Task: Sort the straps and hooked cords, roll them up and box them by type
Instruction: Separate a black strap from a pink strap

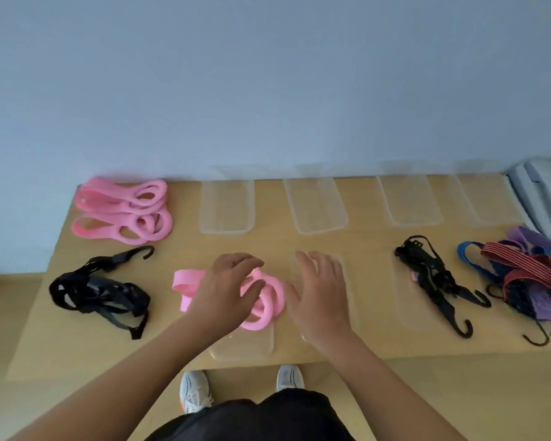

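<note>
A pink strap [268, 300] lies coiled at the front middle of the table, partly over a clear box [245, 345]. My left hand [226, 291] rests on the coil with its fingers curled round it. Just to the right, my right hand [322, 291] hovers open over another clear box [347, 281], fingers spread, holding nothing. More pink straps [124, 211] lie piled at the back left. Black hooked cords lie in a heap at the left [99, 291] and another at the right [439, 281]. A mixed pile of red, blue and purple straps [531, 278] sits at the far right.
Several clear boxes or lids [228, 206] stand in a row along the wall at the back. A grey desk telephone [541, 198] occupies the back right corner. The table's front edge [427, 356] runs just past my hands, with my shoes below it.
</note>
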`<state>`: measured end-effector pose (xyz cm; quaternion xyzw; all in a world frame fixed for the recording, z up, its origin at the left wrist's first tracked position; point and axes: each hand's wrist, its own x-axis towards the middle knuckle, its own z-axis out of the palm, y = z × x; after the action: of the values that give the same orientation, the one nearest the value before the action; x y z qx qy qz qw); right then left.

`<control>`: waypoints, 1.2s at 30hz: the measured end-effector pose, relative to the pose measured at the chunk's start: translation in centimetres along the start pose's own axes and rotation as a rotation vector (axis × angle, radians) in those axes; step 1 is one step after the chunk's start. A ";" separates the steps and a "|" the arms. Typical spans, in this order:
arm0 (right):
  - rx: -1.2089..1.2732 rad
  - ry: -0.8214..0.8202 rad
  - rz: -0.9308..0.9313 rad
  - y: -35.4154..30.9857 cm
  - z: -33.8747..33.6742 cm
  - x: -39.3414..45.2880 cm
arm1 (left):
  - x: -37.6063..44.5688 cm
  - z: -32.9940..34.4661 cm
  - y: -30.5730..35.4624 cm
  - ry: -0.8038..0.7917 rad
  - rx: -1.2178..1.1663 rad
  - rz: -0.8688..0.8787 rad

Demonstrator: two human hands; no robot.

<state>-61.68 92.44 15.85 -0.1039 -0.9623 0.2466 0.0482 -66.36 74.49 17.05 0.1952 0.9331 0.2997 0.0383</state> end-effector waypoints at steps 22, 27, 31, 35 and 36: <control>-0.410 -0.640 -0.496 -26.7 17.0 3.1 | -14.5 -14.9 -21.7 0.390 -0.037 -0.524; -0.443 -0.491 -0.442 -26.1 16.9 0.8 | -13.6 -15.1 -22.9 0.381 -0.055 -0.488; -0.312 -0.535 -0.392 -25.0 16.3 -0.1 | -12.4 -14.7 -22.7 0.338 -0.079 -0.437; 0.077 -0.485 -0.129 -23.2 13.7 0.1 | -10.1 -14.1 -20.2 0.350 -0.091 -0.306; 0.135 -0.446 -0.071 -22.3 12.6 0.2 | -9.1 -13.8 -19.3 0.361 -0.096 -0.262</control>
<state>-67.65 67.51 15.63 -0.0093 -0.9336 0.3254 -0.1500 -67.17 49.12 16.83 0.0133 0.9269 0.3661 -0.0812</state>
